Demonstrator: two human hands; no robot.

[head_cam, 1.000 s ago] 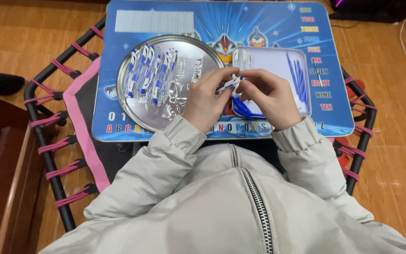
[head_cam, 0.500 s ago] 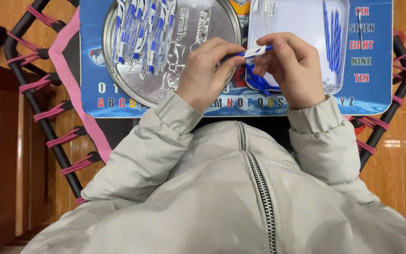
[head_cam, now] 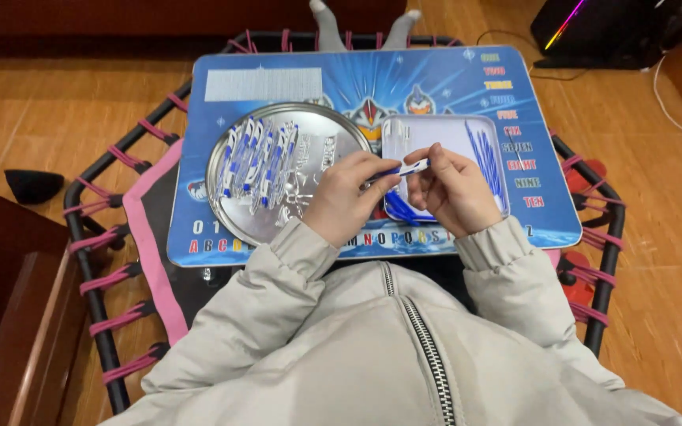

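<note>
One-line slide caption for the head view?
Both hands, left and right, hold a blue-and-white pen above a rectangular tray.

both forearms (in pale padded sleeves) reach forward and bend inward. the left hand and the right hand meet at their fingertips, fingers curled, thumbs and forefingers pinched, knuckles turned up.

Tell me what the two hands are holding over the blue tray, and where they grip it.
A thin blue-and-white pen: the left hand pinches its blue end, the right hand its white end.
</note>
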